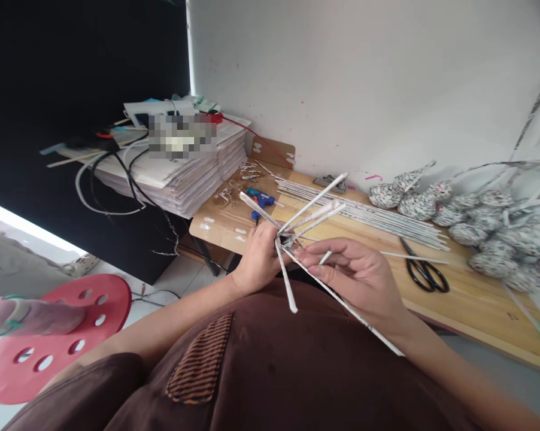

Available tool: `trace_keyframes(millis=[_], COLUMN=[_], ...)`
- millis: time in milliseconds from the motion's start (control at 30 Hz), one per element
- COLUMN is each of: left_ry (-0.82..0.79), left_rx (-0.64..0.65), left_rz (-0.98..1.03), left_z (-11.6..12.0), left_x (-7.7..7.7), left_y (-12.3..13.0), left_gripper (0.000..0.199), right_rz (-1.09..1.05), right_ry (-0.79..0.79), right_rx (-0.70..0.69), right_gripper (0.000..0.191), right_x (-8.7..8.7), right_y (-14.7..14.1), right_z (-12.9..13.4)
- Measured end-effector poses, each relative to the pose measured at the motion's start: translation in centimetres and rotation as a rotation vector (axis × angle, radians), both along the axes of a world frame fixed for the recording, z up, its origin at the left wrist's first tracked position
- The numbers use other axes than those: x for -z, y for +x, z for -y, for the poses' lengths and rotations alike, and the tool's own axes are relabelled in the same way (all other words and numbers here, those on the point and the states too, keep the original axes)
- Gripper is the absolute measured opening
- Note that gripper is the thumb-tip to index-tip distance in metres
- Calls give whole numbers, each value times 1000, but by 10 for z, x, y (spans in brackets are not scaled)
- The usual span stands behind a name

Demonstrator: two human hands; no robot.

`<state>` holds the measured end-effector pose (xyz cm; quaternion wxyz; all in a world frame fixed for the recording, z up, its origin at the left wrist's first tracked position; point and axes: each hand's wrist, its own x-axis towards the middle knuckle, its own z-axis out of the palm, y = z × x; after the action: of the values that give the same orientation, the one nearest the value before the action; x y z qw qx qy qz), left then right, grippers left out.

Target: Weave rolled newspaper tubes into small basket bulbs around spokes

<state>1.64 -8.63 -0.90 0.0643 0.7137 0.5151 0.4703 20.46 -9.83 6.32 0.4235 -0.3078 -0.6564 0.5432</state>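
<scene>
My left hand (260, 257) is closed round the base of a woven paper piece (286, 240), most of which the hand hides. Several rolled paper sticks fan out from its top. Fingers of my right hand (348, 269) pinch one of these paper sticks (360, 318) near the piece; the stick slants down to the right past the wrist. Just behind the left hand, a blue glue gun (261, 202) lies on the table.
Paper sticks (369, 214), black scissors (425, 272) and woven paper balls (494, 221) lie on the wooden table (490, 308). A paper stack (180, 179) with cables stands left, above a red stool (94, 299).
</scene>
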Motion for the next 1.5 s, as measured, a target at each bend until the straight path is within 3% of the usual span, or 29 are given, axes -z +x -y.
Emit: trace_keyframes(millis=[200, 433, 633, 733, 833, 1000, 1067, 1133, 1333, 1500], left_ry=[9, 20, 39, 48, 35, 36, 52, 63, 46, 54], left_rx=[22, 12, -1, -12, -13, 4, 10, 15, 71, 63], left_rz=[-12, -25, -34, -23, -32, -60, -59, -56, -87, -92], left_z=[1, 1, -1, -2, -1, -1, -1, -1, 2, 2], left_x=[-4, -6, -2, -1, -3, -6, -7, -8, -16, -15], left_y=[0, 0, 1, 1, 1, 0, 0, 0, 1, 0], left_gripper=[29, 19, 22, 21, 21, 25, 24, 25, 28, 26], right_rz=[19, 133, 93, 103, 127, 223, 202, 132, -4, 71], right_ry=[4, 60, -48, -22, 30, 282, 314, 259, -154, -181], right_rx=[-33, -22, 36, 12, -29, -38, -23, -21, -20, 35], right_gripper=[25, 13, 42, 39, 33, 20, 19, 18, 28, 23], right_x=[3, 3, -1, -2, -1, -4, -6, -7, -1, 2], right_y=[2, 8, 3, 3, 6, 12, 12, 11, 0, -1], right_z=[-2, -10, -4, -2, -4, -8, -8, -8, -10, -11])
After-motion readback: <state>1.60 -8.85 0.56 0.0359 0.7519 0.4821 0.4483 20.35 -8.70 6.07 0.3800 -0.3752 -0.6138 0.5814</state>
